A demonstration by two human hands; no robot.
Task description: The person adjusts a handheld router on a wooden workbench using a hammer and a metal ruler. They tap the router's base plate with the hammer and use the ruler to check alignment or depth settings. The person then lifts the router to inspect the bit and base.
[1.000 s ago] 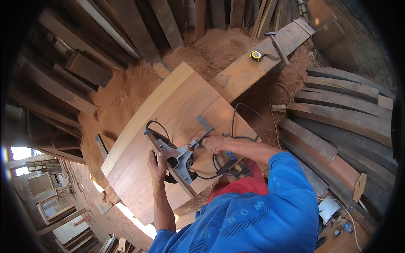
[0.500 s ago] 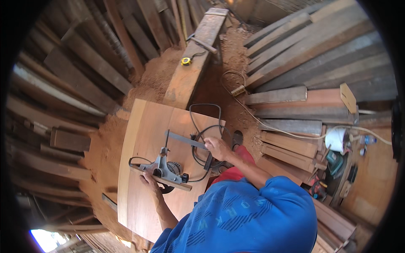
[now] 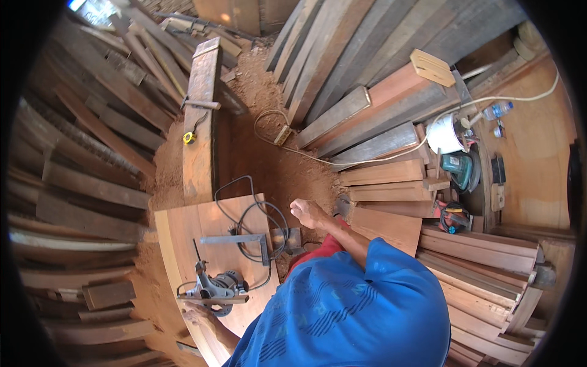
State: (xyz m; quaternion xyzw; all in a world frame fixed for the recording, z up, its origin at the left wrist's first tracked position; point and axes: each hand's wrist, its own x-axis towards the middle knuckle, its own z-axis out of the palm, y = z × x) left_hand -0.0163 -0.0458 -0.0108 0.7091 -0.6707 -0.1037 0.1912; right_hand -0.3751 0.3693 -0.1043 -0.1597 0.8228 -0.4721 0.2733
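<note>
On the wooden panel (image 3: pixel 214 223) sits a router (image 3: pixel 217 285) with a wooden strip on its fence. My left hand (image 3: pixel 199 316) is closed at that strip, near the panel's left side. A metal try square (image 3: pixel 235 240) lies flat on the panel beyond the router, by the coiled black power cord (image 3: pixel 246 214). Past the panel's right edge, my right hand (image 3: pixel 307 214) hangs in the air with its fingers curled in; I see nothing in it.
A narrow wooden bench (image 3: pixel 200 122) beyond the panel carries a yellow tape measure (image 3: pixel 189 138) and a hammer (image 3: pixel 202 104). Planks (image 3: pixel 342 67) lean all around. At right are a white bucket (image 3: pixel 444 133), a green power tool (image 3: pixel 457 164), a red one (image 3: pixel 452 215) and a pale extension cord (image 3: pixel 385 161).
My right hand has let go of the try square, which now lies on the panel, and has moved off past the edge. The view has turned right. My left hand stays at the router.
</note>
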